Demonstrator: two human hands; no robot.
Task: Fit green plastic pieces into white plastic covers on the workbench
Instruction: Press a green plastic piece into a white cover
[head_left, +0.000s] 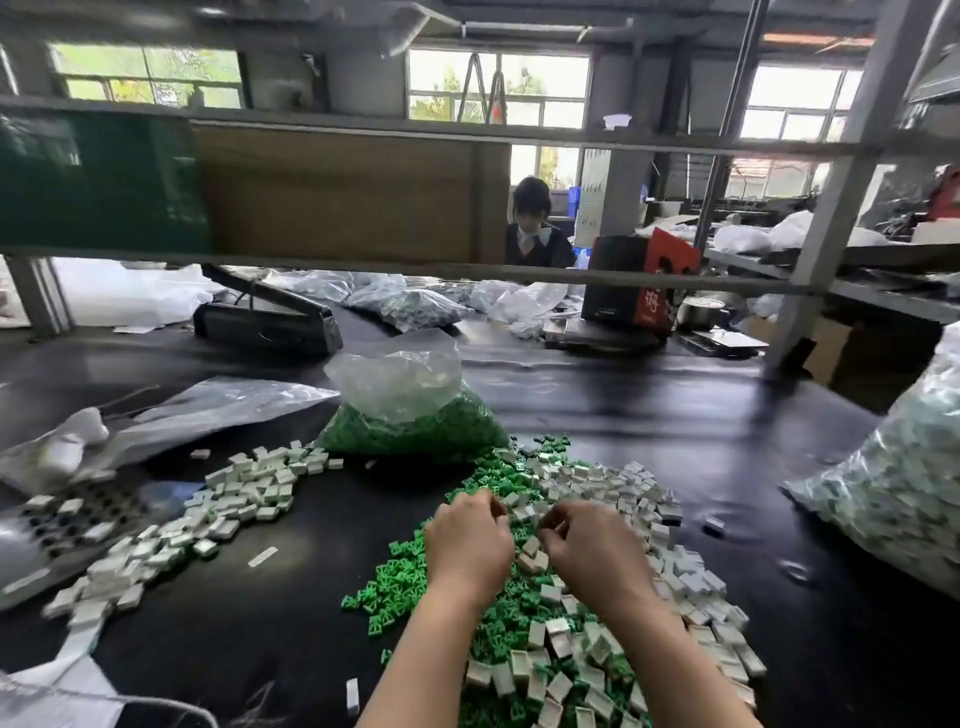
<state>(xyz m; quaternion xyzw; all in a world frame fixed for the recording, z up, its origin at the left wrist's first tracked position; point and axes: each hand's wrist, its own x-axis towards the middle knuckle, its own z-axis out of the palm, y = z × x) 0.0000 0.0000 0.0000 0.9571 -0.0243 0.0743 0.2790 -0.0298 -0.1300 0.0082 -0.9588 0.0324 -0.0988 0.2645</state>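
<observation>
Green plastic pieces (402, 577) lie in a loose heap on the black table (649, 410), directly under and around both hands, and mixed into them on the right side are many white plastic covers (675, 571). The left hand (470, 540) and the right hand (592, 545) are close together above the middle of this heap, with their fingertips turned toward each other and only a narrow gap between them. Both have the fingers curled inward, as when pinching something small, but the backs of the hands hide the fingertips, so I cannot tell what each one holds, or if it holds anything.

The relation that matters is simple: green pieces lie mostly to the left and below the left hand, white covers mostly to the right and beyond the right hand, so each hand is nearer to its own kind of part. The parts point in all directions, so I judge that each one must be turned in the fingers before it fits.

The green pieces look small and open, like little frames with thin bars. The white covers look like small box-shaped shells, some with the hollow side up. A second spread of white covers (223, 499) lies well apart to the left, and a clear bag of green pieces (410, 415) stands behind the heap
</observation>
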